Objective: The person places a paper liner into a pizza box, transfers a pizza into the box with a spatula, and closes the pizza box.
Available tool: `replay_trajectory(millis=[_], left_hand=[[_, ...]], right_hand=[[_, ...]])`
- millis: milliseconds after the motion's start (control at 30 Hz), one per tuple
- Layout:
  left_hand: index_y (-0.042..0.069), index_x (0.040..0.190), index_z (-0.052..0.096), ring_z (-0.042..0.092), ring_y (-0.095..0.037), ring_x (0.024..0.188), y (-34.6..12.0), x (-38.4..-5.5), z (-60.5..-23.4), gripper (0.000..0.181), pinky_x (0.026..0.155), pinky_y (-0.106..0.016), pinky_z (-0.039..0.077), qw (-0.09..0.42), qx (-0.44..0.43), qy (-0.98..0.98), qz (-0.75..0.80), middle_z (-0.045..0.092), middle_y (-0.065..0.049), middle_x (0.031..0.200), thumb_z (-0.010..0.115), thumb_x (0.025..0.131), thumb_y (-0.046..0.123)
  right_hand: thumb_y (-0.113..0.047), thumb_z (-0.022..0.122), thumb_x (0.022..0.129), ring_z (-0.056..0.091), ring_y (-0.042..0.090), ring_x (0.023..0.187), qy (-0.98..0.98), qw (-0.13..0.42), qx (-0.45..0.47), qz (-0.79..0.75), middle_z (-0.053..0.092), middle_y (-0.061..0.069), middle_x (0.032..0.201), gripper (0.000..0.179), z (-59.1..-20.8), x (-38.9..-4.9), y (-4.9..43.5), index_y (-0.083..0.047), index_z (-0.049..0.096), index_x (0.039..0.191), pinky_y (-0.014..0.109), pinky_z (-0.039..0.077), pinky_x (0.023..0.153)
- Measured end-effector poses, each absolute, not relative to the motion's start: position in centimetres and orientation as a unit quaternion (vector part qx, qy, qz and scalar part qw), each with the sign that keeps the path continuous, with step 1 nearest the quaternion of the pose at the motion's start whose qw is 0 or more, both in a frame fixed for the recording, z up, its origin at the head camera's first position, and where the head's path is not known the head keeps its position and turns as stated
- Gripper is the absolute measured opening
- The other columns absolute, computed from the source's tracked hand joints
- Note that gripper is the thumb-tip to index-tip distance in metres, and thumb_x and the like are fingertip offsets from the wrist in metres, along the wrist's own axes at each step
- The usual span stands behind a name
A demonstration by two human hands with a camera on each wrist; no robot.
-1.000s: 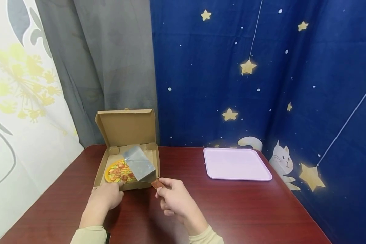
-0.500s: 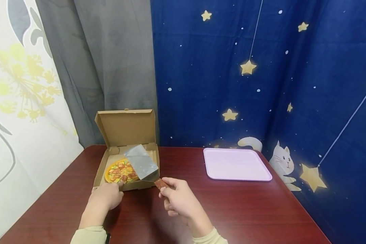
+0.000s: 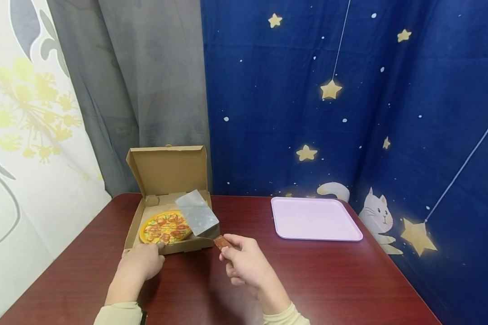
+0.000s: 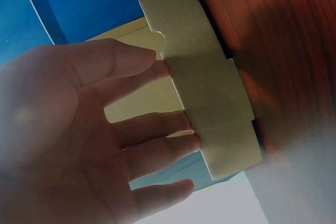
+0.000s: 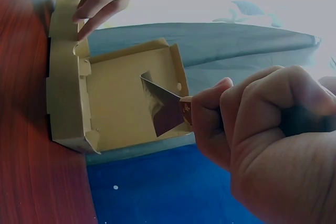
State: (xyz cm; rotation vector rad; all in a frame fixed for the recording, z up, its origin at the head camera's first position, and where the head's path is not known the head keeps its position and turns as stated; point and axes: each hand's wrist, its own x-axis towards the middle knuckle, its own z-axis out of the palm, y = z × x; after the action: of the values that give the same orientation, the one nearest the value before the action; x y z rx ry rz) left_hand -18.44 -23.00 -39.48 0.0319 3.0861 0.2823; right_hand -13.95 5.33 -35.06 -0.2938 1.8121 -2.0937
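Lid (image 3: 172, 171) of box (image 3: 152, 201) already raised, near far left corner of desk (image 3: 329, 284); pizza (image 3: 162, 228) apparently whole, not yet lifted out. Front wall (image 4: 207, 93) touched by left hand (image 3: 144, 261), fingers straight, spread. Spatula (image 3: 197, 213) gripped in right hand (image 3: 247, 261); blade contact unclear. Tray (image 3: 317, 219) set near far right corner.

No readable text, brands or numbers. Only candidate: pale marks (image 5: 187, 107) on the brown spatula handle (image 3: 221, 242), just off the cardboard box's (image 3: 175, 171) near right corner; too small to make out.
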Motion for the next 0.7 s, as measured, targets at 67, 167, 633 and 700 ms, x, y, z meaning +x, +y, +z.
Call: replay_trajectory(millis=[67,167,633,700], left_hand=[[0.002,0.138,0.069,0.066,-0.055,0.121,-23.0,-18.4,-39.5,0.045,0.094,-0.076,0.046,0.022,0.01,0.995,0.092,0.068,-0.035,0.131,0.063,0.097,0.019],[0.001,0.138,0.068,0.066,-0.055,0.121,-23.0,-18.4,-39.5,0.045,0.095,-0.076,0.046,0.023,0.009,0.995,0.093,0.068,-0.036,0.131,0.063,0.097,0.019],[0.001,0.139,0.067,0.065,-0.056,0.123,-22.9,-18.3,-39.3,0.046,0.096,-0.076,0.045,0.023,0.009,0.995,0.094,0.067,-0.036,0.133,0.062,0.097,0.019],[0.001,0.139,0.067,0.065,-0.056,0.123,-22.9,-18.3,-39.3,0.046,0.096,-0.076,0.045,0.024,0.009,0.995,0.094,0.067,-0.036,0.133,0.062,0.097,0.019]], right_hand=[[-0.005,0.049,0.105,0.025,0.005,0.047,0.641,0.176,-0.105,-0.739,0.054,0.004,0.089,0.045,-35.1,-14.0,5.5,0.005,0.048,0.15,0.016,0.017,0.04],[-0.004,0.048,0.105,0.025,0.005,0.047,0.643,0.17,-0.106,-0.74,0.054,0.003,0.089,0.046,-35.1,-14.2,5.7,0.005,0.048,0.15,0.016,0.016,0.04],[-0.004,0.048,0.104,0.026,0.004,0.048,0.646,0.158,-0.101,-0.74,0.054,0.004,0.09,0.056,-35.1,-14.5,6.5,0.007,0.038,0.158,0.015,0.018,0.04],[-0.004,0.048,0.105,0.027,0.004,0.048,0.649,0.157,-0.099,-0.738,0.054,0.004,0.089,0.055,-35.1,-14.5,6.6,0.007,0.039,0.158,0.015,0.018,0.041]])
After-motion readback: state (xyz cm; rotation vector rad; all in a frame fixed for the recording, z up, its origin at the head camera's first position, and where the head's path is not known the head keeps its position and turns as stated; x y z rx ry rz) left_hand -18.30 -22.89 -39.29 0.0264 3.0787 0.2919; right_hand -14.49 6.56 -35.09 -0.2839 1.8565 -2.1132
